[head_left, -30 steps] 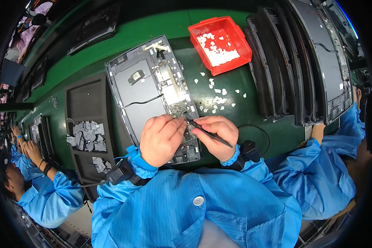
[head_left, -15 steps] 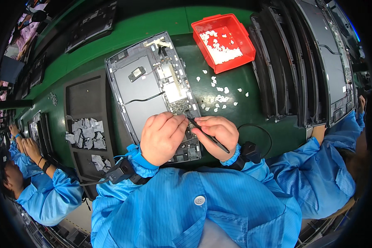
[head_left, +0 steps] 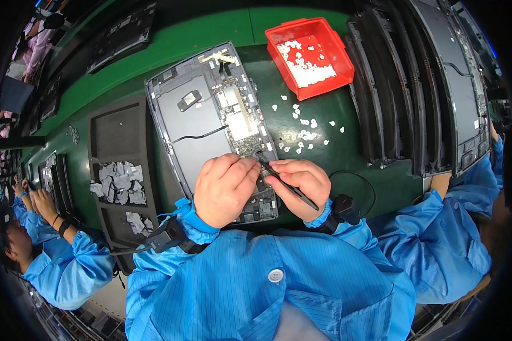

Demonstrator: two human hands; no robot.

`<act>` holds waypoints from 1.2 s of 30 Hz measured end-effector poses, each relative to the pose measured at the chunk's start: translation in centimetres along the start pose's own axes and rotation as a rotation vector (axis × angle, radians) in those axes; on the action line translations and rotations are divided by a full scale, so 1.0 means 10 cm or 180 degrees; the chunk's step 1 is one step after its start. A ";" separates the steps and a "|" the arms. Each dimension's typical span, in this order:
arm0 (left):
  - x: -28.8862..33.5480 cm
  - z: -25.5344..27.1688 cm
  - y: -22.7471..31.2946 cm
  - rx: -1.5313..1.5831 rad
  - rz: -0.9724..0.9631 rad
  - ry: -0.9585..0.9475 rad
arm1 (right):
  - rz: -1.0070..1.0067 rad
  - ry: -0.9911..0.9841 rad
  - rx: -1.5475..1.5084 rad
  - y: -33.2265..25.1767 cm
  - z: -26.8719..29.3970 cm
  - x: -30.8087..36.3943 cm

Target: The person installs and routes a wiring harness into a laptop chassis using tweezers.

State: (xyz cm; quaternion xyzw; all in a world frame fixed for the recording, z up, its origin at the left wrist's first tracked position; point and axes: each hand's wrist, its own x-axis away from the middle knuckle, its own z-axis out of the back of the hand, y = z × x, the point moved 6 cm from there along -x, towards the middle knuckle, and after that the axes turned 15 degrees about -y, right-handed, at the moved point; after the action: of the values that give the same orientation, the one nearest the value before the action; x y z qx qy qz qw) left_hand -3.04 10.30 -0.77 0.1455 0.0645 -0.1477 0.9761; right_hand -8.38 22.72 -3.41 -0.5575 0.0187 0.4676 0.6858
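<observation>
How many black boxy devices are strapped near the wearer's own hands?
2: one black box just behind the left hand, and a second black box just behind the right hand. Others could be hidden underneath.

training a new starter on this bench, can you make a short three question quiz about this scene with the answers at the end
1. Multiple choice: what does the right hand hold?
A) a red cup
B) a slim black tool
C) a sheet of paper
2. True or false: all the small white pieces are inside the red bin.
3. Short answer: what colour are the flat pieces in the dark tray, left of the open device casing?

Key:
1. B
2. False; several lie loose on the green table.
3. Grey
</observation>
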 end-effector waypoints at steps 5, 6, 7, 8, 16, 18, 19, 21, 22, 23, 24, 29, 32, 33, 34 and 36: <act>0.00 0.00 0.00 -0.0007 0.0000 0.0034 | 0.0105 -0.0077 0.0135 -0.04 0.00 -0.04; 0.00 0.00 0.00 -0.0008 0.0004 0.0033 | 0.0106 -0.0079 0.0131 -0.04 0.01 -0.03; 0.00 -0.01 0.00 -0.0004 0.0001 0.0034 | 0.0122 -0.0090 0.0128 -0.03 0.01 -0.03; 0.00 0.00 0.00 0.0001 -0.0001 0.0035 | 0.0139 -0.0103 0.0125 -0.03 0.01 -0.03; -0.01 -0.01 0.01 0.0003 0.0004 0.0027 | 0.0104 -0.0068 0.0123 -0.03 0.01 -0.03; -0.01 -0.02 0.00 0.0001 0.0003 0.0026 | 0.0135 -0.0078 0.0144 -0.02 0.00 -0.04; -0.01 -0.02 -0.01 0.0002 -0.0004 0.0041 | 0.0147 -0.0083 0.0148 -0.02 0.00 -0.04; 0.00 -0.01 -0.01 -0.0002 -0.0001 0.0056 | 0.0165 -0.0092 0.0143 -0.03 -0.02 -0.04; 0.01 0.00 -0.02 -0.0015 -0.0004 0.0086 | 0.0147 -0.0070 0.0135 -0.04 -0.02 -0.04; 0.03 0.00 -0.02 -0.0040 0.0005 0.0116 | 0.0141 -0.0051 0.0114 -0.03 -0.04 -0.04; 0.03 0.02 -0.03 -0.0070 0.0034 0.0118 | 0.0167 -0.0059 0.0083 -0.04 -0.05 -0.04; 0.00 0.16 -0.05 0.0267 0.0091 0.0126 | -0.0038 -0.0045 0.0055 -0.02 -0.04 -0.01; 0.18 0.44 -0.43 0.0202 0.0525 0.0360 | -0.0118 -0.0044 0.0070 0.00 -0.03 0.02; 0.29 0.58 -0.63 -0.0116 0.1067 0.0390 | -0.0145 -0.0041 0.0137 -0.03 -0.01 0.00; 0.44 0.74 -0.82 -0.0434 0.1600 0.0422 | -0.0150 -0.0037 0.0145 -0.05 0.00 0.00; 0.97 0.79 -1.30 -0.0638 0.2577 0.0064 | -0.0105 -0.0092 0.0092 -0.08 -0.01 -0.01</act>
State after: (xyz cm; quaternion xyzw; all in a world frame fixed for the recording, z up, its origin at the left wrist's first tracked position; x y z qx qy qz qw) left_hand 2.81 -6.60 1.62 0.0649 0.0256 0.2564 0.9640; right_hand -7.88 22.58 -2.81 -0.5409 0.0064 0.4639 0.7016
